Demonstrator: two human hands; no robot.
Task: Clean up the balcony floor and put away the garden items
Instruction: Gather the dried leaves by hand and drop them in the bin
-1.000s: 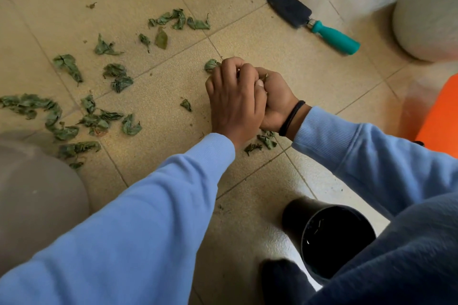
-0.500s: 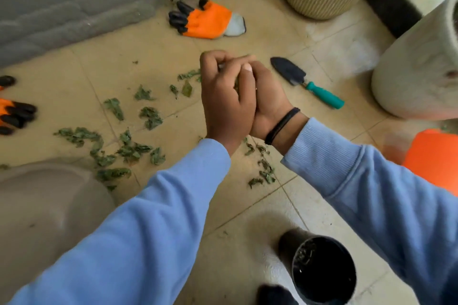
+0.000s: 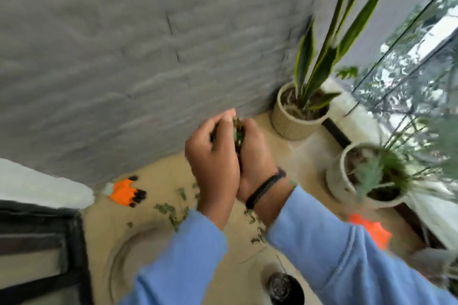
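My left hand [image 3: 213,163] and my right hand [image 3: 255,161] are cupped together, raised well above the floor, with a bunch of dry green leaves [image 3: 237,131] gripped between them. More loose leaves [image 3: 171,210] lie scattered on the tan tiles below my wrists. A small black pot [image 3: 285,288] stands on the floor near the bottom edge, under my right forearm. An orange garden glove [image 3: 125,192] with black fingertips lies by the grey wall. The frame is motion-blurred.
A ribbed beige pot with a snake plant [image 3: 297,121] stands in the corner. Another pale pot with a feathery plant [image 3: 366,176] sits right of it by the glass railing. An orange object [image 3: 371,230] lies at right. A dark frame [image 3: 37,242] fills the lower left.
Both hands have risen from the floor with the gathered leaves, and the view has swung up toward the wall and plants. The trowel has left the view.
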